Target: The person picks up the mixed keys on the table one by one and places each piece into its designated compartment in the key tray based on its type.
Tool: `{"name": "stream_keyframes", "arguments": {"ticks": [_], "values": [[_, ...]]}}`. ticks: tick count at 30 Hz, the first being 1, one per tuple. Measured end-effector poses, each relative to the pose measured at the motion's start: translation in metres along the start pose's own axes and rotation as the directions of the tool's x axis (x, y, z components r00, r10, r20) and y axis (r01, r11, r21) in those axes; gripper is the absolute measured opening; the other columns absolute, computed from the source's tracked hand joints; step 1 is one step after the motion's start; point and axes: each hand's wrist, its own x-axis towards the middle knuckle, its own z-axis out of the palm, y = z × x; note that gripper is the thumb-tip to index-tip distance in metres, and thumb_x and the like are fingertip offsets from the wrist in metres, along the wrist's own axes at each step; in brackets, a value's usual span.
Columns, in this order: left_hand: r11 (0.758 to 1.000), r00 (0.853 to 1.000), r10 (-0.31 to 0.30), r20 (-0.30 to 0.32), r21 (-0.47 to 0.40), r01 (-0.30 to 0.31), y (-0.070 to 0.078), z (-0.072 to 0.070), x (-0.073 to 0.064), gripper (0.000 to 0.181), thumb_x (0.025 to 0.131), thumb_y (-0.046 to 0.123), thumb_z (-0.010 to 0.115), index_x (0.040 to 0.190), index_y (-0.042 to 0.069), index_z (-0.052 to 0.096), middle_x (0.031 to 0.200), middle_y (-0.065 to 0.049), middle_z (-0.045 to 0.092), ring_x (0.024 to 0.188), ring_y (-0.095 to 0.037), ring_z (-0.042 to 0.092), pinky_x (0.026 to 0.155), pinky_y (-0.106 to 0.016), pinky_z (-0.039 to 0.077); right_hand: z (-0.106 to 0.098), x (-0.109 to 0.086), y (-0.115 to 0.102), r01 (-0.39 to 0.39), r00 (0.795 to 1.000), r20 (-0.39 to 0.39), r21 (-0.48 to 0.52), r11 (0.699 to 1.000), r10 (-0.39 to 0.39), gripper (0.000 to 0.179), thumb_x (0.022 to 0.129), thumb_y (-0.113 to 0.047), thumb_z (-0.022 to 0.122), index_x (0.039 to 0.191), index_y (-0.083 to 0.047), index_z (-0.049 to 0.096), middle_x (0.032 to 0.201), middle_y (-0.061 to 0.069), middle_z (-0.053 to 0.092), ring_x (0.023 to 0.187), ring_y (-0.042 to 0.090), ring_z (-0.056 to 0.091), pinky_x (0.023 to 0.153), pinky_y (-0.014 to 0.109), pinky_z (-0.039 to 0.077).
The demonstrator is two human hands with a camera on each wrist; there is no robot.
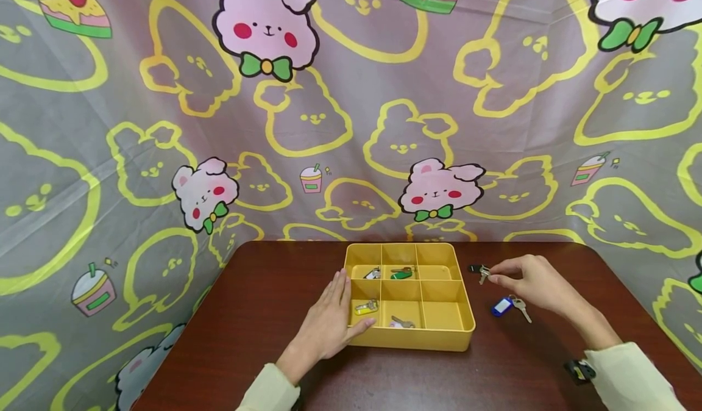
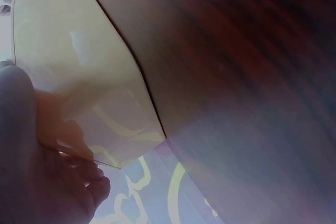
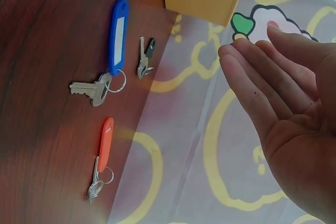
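Observation:
A yellow six-compartment box (image 1: 406, 336) stands on the table. My left hand (image 1: 325, 321) lies along its left wall with straight fingers, the thumb over the front rim; the left wrist view shows those fingers (image 2: 79, 174) at the wall's edge. In the head view my right hand (image 1: 540, 284) has its fingertips right at a key with a black tag (image 1: 476, 268). The right wrist view shows its fingers extended, thumb apart, nothing between them, above that key. A blue-tagged key (image 1: 502, 306) lies nearer me, and a red-tagged key (image 3: 105, 145) is hidden under the hand in the head view.
Keys lie in the box: a green-tagged one (image 1: 403, 274) back middle, a yellow-tagged one (image 1: 366, 308) front left, a pale-tagged one (image 1: 403, 322) front middle, another (image 1: 373, 273) back left. A patterned cloth (image 1: 340, 94) hangs behind the dark wooden table (image 1: 263, 295).

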Motion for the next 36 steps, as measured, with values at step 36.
{"name": "stream_keyframes", "arguments": {"ticks": [36], "values": [[1.000,1.000,0.005,-0.009,0.001,-0.005,-0.002,0.002,0.000,0.106,0.102,0.079,0.028,0.163,-0.007,0.026,0.175,-0.025,0.017,0.164,-0.036,0.021,0.131,-0.045,0.031,0.036,-0.005,0.035,-0.026,1.000,-0.019,-0.065,0.998,0.025,0.022,0.091,-0.014,0.080,0.107,0.001,0.080,0.099,0.015,0.082,0.093,0.032,0.078,0.077,0.050,0.064]]}}
